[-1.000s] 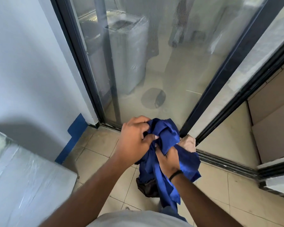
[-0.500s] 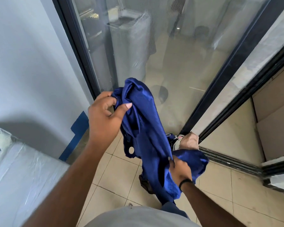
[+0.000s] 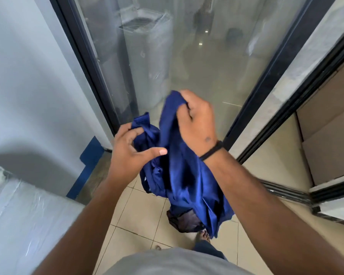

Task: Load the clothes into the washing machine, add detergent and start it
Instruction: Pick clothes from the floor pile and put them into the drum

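Head view: both hands, left hand (image 3: 127,153) and right hand (image 3: 197,124), grip blue garment (image 3: 187,181)

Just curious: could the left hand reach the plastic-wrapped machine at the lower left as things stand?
Probably yes. The machine sits close beside the left hand, with nothing between them, though that hand grips the blue garment.

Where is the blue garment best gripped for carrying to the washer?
Probably at the bunched top of the blue garment, from above, where the right hand already grips a fold; the rest hangs loose toward the floor, so the left hand could gather it.
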Demonstrator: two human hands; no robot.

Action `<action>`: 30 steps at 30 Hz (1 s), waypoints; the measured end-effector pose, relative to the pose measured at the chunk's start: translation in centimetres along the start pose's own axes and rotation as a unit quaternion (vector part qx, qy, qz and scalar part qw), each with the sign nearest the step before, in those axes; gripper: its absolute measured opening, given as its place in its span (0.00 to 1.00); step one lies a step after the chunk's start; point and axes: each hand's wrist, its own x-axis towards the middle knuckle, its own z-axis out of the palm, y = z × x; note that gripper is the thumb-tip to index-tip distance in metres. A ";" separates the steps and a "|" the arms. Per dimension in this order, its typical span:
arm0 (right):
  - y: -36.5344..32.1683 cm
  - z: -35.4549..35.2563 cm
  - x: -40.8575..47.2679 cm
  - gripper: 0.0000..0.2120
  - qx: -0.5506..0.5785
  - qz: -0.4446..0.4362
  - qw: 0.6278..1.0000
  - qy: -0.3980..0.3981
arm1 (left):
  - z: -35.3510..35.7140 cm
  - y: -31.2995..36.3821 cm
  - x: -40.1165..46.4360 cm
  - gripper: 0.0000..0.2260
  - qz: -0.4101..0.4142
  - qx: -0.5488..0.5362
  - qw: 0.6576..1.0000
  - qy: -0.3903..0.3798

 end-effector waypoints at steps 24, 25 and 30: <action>16.3 4.7 -16.9 0.14 -0.221 0.334 0.869 -0.290 | -8.2 4.3 1.1 0.20 0.062 -0.066 0.966 0.242; 15.8 4.7 -15.8 0.13 -0.220 0.323 0.879 -0.275 | -9.0 3.9 1.0 0.19 0.051 -0.042 0.968 0.243; 10.0 4.3 -9.0 0.03 -0.214 0.199 0.939 -0.181 | -10.3 1.9 -0.5 0.18 -0.012 0.005 0.978 0.208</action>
